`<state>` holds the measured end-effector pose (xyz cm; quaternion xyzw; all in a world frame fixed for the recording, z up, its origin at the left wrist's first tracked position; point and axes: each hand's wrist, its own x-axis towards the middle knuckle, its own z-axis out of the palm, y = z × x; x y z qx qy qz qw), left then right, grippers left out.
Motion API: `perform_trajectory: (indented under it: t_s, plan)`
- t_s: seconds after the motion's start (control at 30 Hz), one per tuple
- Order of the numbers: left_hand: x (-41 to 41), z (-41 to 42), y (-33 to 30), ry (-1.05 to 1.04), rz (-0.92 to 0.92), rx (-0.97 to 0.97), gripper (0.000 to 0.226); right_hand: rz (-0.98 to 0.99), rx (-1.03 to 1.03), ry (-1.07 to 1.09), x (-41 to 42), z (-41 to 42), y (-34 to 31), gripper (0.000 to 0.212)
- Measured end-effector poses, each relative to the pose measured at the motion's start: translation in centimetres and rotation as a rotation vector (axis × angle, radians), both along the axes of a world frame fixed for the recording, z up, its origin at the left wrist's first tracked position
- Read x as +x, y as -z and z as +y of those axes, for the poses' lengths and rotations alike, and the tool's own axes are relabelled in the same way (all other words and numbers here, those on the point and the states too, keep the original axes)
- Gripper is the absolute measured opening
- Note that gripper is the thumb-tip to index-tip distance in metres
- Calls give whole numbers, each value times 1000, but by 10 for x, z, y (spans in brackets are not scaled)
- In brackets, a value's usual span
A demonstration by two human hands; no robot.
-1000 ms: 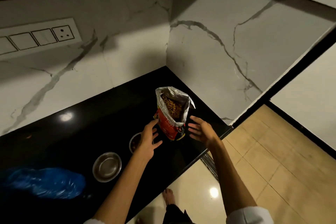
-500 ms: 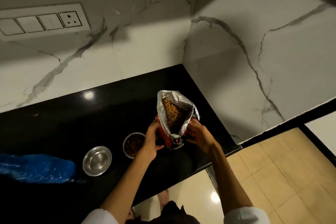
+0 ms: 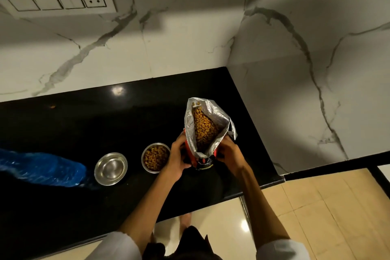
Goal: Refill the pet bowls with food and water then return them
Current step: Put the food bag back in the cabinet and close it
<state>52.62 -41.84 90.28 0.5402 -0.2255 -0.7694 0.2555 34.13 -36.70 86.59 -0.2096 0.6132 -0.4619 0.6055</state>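
Head view: food bag (image 3: 205,133) upright right of centre on the black counter (image 3: 84,124), open mouth up and toward the top of the frame, kibble visible inside, long axis running from its base near the counter's front edge up and away. Left hand (image 3: 176,158) wrapped on the bag's left side, right hand (image 3: 229,153) on its right side near the lower part, both curled closed on the bag, fingertips partly hidden behind it. Filled bowl (image 3: 155,157) just left of the left hand, close beside the bag's base; empty steel bowl (image 3: 111,168) further left, near a blue plastic bag (image 3: 40,168) at the left edge. Food step apparently done; water step likely next, with the empty bowl lying leftward of both hands, nearer the left one. Bag probably to be shut or set aside first, toward the corner at its right.
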Motion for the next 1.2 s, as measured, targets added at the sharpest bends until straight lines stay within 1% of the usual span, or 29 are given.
perform_trajectory:
  t_s: [0.13, 0.27, 0.5, 0.57, 0.67, 0.73, 0.8, 0.87, 0.97, 1.03, 1.07, 1.13, 1.2]
  plan:
    - [-1, -1, 3, -32, 0, 17, 60, 19, -6, 28, 3, 0, 4, 60]
    - [-1, 2, 1, -55, 17, 13, 40, 9, -20, 21, 7, -2, 4, 59]
    - [5, 14, -4, -59, 33, 12, 47, 23, -53, 12, 17, 8, -3, 58]
    - [9, 19, -8, -41, 42, -16, 48, 26, -67, 19, 21, 12, -8, 63]
    - [15, 26, -17, -10, 60, -65, 47, 44, -99, 41, 27, 19, -17, 76]
    - [21, 30, -26, -4, 65, -88, 47, 71, -109, 51, 33, 24, -24, 80]
    - [26, 35, -34, 10, 60, -113, 59, 113, -108, 47, 38, 30, -30, 76]
    - [33, 40, -43, 18, 54, -141, 75, 153, -128, 44, 44, 36, -38, 67]
    - [43, 47, -57, 40, 37, -183, 85, 170, -165, 56, 53, 44, -52, 62]
    - [51, 53, -70, 72, 41, -233, 85, 165, -185, 73, 61, 50, -62, 62]
    - [55, 56, -78, 83, 46, -259, 83, 177, -197, 79, 65, 53, -67, 58]
    - [61, 63, -93, 88, 53, -296, 73, 204, -224, 92, 70, 58, -74, 48]
    - [68, 69, -107, 84, 57, -316, 65, 205, -238, 99, 74, 62, -81, 47]
